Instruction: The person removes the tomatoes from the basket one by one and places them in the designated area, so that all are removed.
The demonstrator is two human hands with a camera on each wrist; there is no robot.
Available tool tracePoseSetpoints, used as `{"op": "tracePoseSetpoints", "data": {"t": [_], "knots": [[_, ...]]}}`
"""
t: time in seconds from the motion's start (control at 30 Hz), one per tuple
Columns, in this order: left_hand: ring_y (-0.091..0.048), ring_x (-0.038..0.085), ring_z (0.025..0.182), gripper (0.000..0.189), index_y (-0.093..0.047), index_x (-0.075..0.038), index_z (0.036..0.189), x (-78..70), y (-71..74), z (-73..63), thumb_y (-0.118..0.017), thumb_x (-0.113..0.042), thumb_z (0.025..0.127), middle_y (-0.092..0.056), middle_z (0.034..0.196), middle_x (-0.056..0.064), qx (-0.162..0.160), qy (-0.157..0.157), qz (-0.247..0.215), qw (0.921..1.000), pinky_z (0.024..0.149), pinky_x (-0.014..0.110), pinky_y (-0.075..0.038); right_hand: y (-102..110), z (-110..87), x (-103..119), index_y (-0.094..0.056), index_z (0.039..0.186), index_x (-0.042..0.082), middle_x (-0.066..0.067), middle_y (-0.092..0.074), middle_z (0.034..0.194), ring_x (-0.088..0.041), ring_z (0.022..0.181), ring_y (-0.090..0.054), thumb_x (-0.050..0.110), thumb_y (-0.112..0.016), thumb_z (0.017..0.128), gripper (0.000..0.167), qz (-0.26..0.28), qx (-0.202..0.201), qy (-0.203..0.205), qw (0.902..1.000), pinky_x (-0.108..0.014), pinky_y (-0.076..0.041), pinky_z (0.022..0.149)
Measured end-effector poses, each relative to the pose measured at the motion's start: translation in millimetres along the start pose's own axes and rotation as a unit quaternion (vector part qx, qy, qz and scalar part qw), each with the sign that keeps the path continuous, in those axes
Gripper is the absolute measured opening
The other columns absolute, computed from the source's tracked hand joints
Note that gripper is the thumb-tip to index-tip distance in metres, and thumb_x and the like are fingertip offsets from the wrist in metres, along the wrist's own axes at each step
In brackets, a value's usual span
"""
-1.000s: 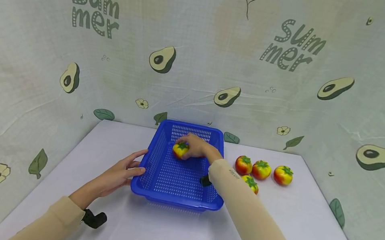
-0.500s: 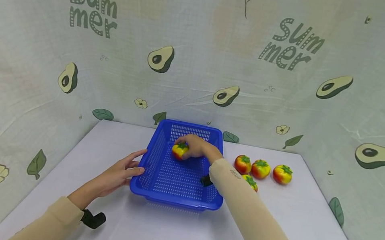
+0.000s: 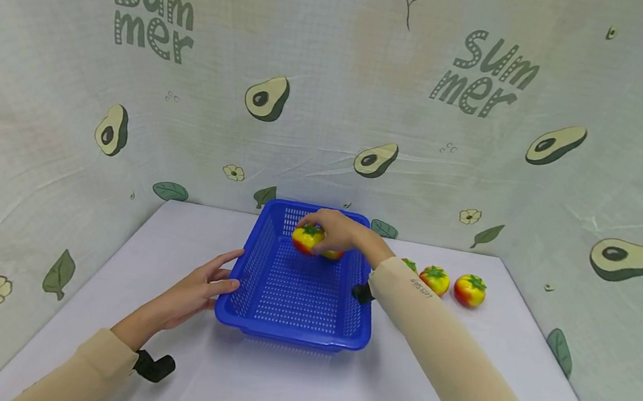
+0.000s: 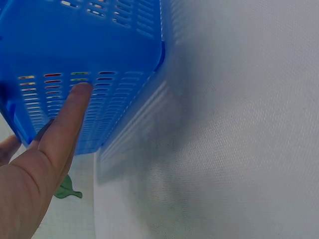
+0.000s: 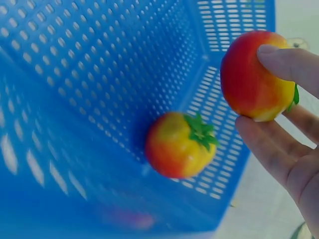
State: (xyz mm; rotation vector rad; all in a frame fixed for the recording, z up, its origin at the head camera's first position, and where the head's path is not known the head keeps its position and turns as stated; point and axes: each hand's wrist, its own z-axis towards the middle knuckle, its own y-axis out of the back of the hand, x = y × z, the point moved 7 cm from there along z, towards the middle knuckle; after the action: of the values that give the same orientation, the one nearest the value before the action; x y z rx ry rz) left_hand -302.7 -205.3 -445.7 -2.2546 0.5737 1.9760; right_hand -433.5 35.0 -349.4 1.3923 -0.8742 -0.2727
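Observation:
A blue plastic basket [image 3: 292, 332] with slotted walls stands on the table. My right hand [image 3: 339, 228] grips a red and yellow tomato [image 3: 307, 239] with a green leafy top, held up inside the basket. In the right wrist view, the thumb and fingers pinch this tomato [image 5: 254, 74] above the basket floor. A second tomato [image 5: 179, 147] lies in the basket, partly hidden behind my right hand in the head view. My left hand [image 3: 200, 289] touches the basket's left side with fingers extended. One finger [image 4: 70, 117] rests against the slotted outer wall in the left wrist view.
To the basket's right on the white table [image 3: 170, 235] sit more tomatoes: one at the far right [image 3: 470, 291], a tomato beside it [image 3: 435, 280], and one mostly covered by my right sleeve [image 3: 460, 354]. A printed cloth [image 3: 329, 46] hangs behind and at both sides.
My right hand has lifted the tomato off the basket floor, rising slightly back and right. The second tomato now shows beside it. My left hand stays at the basket's side.

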Motion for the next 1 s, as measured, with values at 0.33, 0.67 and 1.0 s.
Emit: {"op": "tracePoseSetpoints", "data": {"t": [0.33,0.67,1.0], "knots": [[-0.063,0.038,0.13,0.076,-0.019,-0.029,0.171,-1.4,-1.1,0.5,-0.063,-0.029,0.109,-0.039,0.163,0.028,0.0,0.004,0.003,1.0,0.105,0.053,-0.056,26.3,-38.2,8.4,-0.064,0.145,0.017,-0.01,-0.062,0.139,-0.028,0.124,-0.056,0.013,-0.079,0.095,0.053,-0.015,-0.012,0.027,0.9995,-0.046,-0.051,0.11],[-0.061,0.039,0.132,0.077,-0.018,-0.028,0.171,-0.4,-0.4,1.2,-0.063,-0.03,0.108,-0.037,0.164,0.028,0.003,0.002,0.002,1.0,0.106,0.055,-0.055,43.0,-88.2,5.0,-0.064,0.146,0.015,-0.01,-0.061,0.145,-0.033,0.137,-0.054,0.015,-0.079,0.095,0.053,-0.014,-0.021,0.044,0.9987,-0.052,-0.05,0.113],[-0.06,0.041,0.133,0.076,-0.019,-0.028,0.171,-0.9,-2.4,1.0,-0.062,-0.029,0.109,-0.039,0.163,0.028,-0.003,0.006,0.008,0.9999,0.106,0.055,-0.055,54.1,-139.0,-14.6,-0.064,0.146,0.015,-0.008,-0.061,0.137,-0.029,0.125,-0.06,0.01,-0.081,0.094,0.055,0.035,-0.043,0.029,0.998,-0.044,-0.064,0.092]]}}
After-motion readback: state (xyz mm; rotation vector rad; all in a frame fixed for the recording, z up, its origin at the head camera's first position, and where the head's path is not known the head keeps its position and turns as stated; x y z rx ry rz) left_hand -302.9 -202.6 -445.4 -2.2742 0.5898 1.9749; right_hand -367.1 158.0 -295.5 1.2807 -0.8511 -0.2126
